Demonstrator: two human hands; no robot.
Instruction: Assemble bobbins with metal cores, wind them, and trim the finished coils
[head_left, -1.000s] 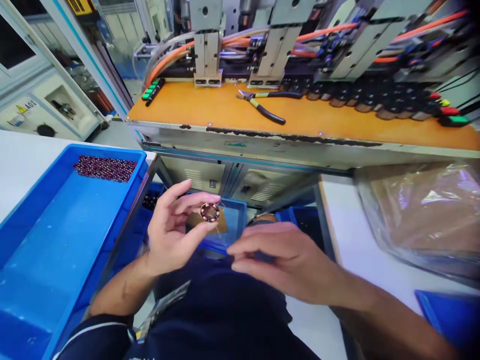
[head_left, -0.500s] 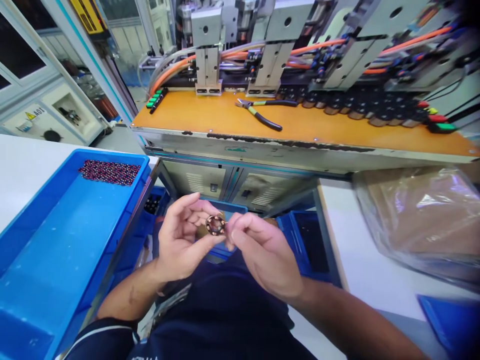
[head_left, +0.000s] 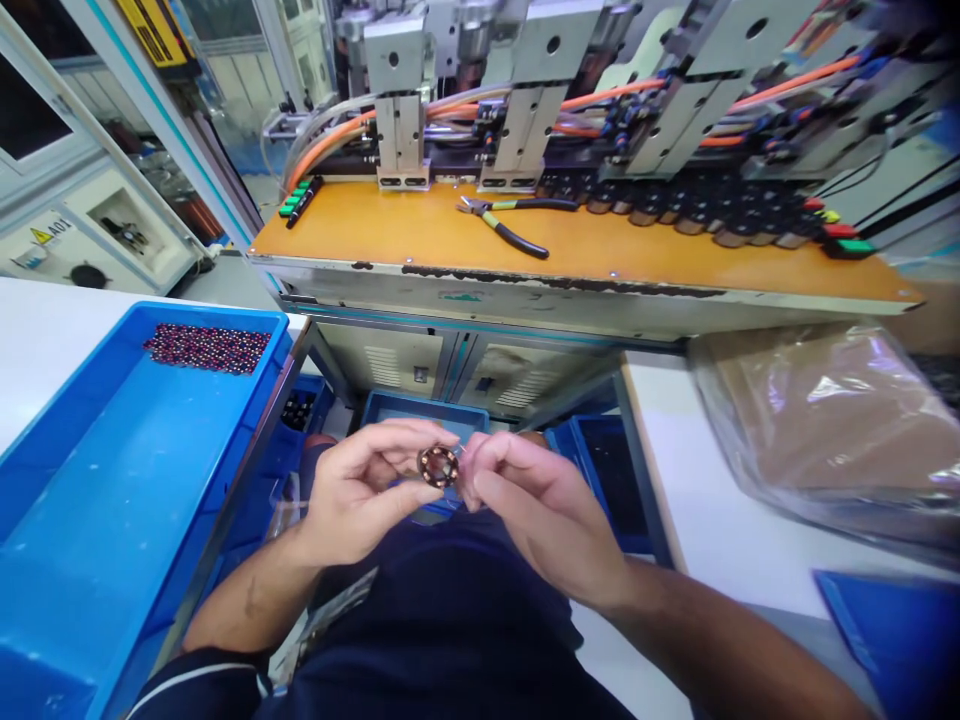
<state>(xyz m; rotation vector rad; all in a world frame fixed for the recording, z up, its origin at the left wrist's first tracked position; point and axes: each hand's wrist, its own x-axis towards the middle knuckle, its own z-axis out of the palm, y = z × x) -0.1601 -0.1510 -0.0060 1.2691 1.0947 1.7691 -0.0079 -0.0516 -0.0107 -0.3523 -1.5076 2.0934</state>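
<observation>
My left hand [head_left: 352, 495] pinches a small round motor stator [head_left: 439, 467] between thumb and fingers, its ring of copper-coloured windings facing up toward me. Close against the stator's right side is my right hand [head_left: 536, 510], thumb and fingers pressed together. A thin wire [head_left: 462, 449] shows between the stator and those fingertips. What the right fingertips close on is mostly hidden, but it appears to be this wire. Both hands are above my lap, in front of the bench.
A blue tray [head_left: 97, 470] at left holds a patch of small dark-red and copper parts [head_left: 208, 348]. Pliers [head_left: 517, 222], markers [head_left: 300, 203] and a row of black cylindrical parts [head_left: 697, 212] lie on the orange machine bench [head_left: 360, 228]. A plastic-wrapped carton [head_left: 832, 420] stands at right.
The stator has shifted slightly right and down. My left index finger has come down over its top edge, and my right hand has moved slightly right.
</observation>
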